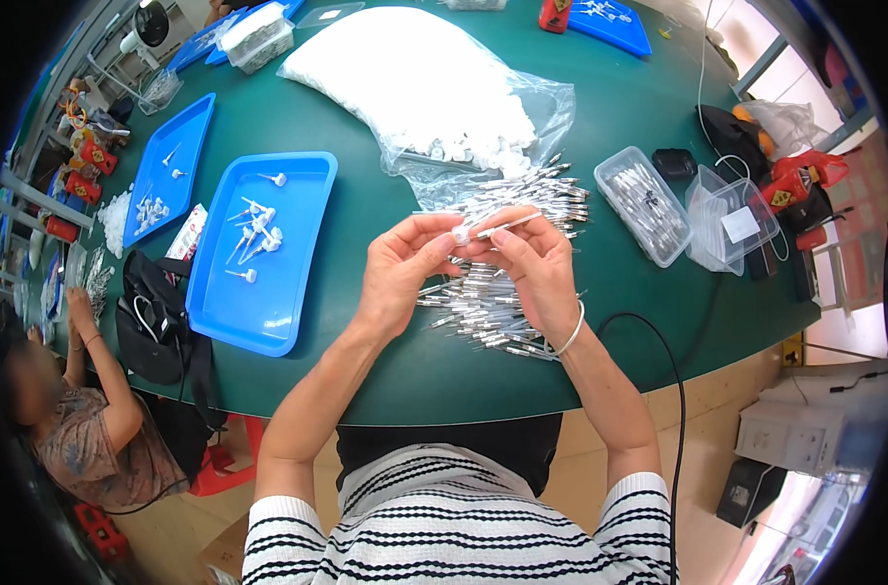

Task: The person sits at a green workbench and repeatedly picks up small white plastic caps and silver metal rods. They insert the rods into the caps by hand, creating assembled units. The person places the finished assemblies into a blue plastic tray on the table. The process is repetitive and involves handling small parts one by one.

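Above the pile of thin metal-tipped rods (488, 302), my two hands meet. My left hand (405, 263) pinches a small white cap (461, 234) between thumb and fingers. A slender whitish rod (510, 225) is gripped in my right hand (537, 268), its inner end close to the cap. Fingers hide whether rod and cap touch. Beyond the pile lies a large clear plastic bag (405, 73) full of white caps, some spilling from its mouth. Left of my hands, a blue tray (293, 302) holds several rods with white caps on them.
Another blue tray (193, 127) with capped rods lies farther left, near a black bag (152, 327). On the right stand a clear box of rods (644, 207) and empty clear boxes (722, 219). A black cable (673, 361) hangs over the table edge. A co-worker (103, 409) sits at left.
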Demonstrator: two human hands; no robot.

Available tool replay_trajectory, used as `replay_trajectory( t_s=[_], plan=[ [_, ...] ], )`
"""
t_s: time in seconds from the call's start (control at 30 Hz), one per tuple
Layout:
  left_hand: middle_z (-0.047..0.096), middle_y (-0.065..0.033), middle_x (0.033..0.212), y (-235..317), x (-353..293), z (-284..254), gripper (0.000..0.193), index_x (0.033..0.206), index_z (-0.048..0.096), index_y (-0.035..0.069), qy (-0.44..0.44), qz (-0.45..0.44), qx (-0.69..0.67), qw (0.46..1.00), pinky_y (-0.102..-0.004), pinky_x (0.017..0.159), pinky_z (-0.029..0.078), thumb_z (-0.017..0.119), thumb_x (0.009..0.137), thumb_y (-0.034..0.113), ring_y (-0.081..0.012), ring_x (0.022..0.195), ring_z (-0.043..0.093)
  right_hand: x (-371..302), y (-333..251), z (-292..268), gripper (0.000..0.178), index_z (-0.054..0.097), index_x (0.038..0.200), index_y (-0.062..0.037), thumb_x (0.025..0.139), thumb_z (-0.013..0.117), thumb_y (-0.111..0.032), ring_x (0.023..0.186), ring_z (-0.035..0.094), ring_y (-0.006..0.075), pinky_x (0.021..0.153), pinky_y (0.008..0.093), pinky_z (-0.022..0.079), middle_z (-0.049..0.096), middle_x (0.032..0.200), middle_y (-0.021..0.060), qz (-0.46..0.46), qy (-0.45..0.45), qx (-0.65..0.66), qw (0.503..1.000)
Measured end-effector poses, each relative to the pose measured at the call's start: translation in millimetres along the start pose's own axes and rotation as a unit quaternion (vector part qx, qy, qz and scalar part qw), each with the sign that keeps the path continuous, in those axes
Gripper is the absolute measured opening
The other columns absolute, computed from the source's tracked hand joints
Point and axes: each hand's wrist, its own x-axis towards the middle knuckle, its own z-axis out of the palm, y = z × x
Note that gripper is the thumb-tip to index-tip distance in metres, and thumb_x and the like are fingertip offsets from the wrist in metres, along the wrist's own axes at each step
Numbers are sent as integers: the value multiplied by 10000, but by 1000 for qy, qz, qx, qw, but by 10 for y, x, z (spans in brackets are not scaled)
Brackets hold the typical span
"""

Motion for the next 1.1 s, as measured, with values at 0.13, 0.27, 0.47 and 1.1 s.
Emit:
replay_trajectory(
  t_s=[0.13, 0.27, 0.47, 1.1],
  plan=[
    [676, -109, 966, 90, -23, 18, 214, 1100, 605, -18, -2, -12, 13, 1000, -249, 672, 564, 615, 903, 65, -153, 849, 673, -7, 1, -7, 100, 612, 986, 25, 893, 592, -6, 879, 648, 149, 807, 283, 543, 659, 972, 111, -47, -8, -29, 998],
    [675, -108, 962, 67, -18, -1, 239, 1123, 595, -22, -15, -26, 19, 999, -242, 674, 563, 617, 898, 54, -171, 882, 677, -21, 21, -12, 116, 613, 1002, 25, 888, 589, 19, 897, 648, 152, 811, 282, 536, 648, 980, 101, -67, -23, -48, 996],
    [673, -77, 942, 82, -28, 62, 295, 1181, 596, -26, -26, -15, -32, 999, -245, 767, 537, 618, 897, 51, -135, 844, 644, -34, 31, 14, 134, 612, 1014, 25, 886, 578, 47, 925, 647, 162, 830, 294, 541, 641, 991, 95, -63, -28, -31, 997],
    [662, -66, 999, 78, -25, 38, 305, 1190, 602, -20, -8, -58, -116, 991, -221, 764, 508, 625, 904, 83, -91, 882, 607, -65, 21, 68, 123, 609, 1015, 15, 894, 594, 36, 957, 630, 141, 854, 264, 515, 624, 1015, 83, -98, -37, -71, 992]
  ],
)
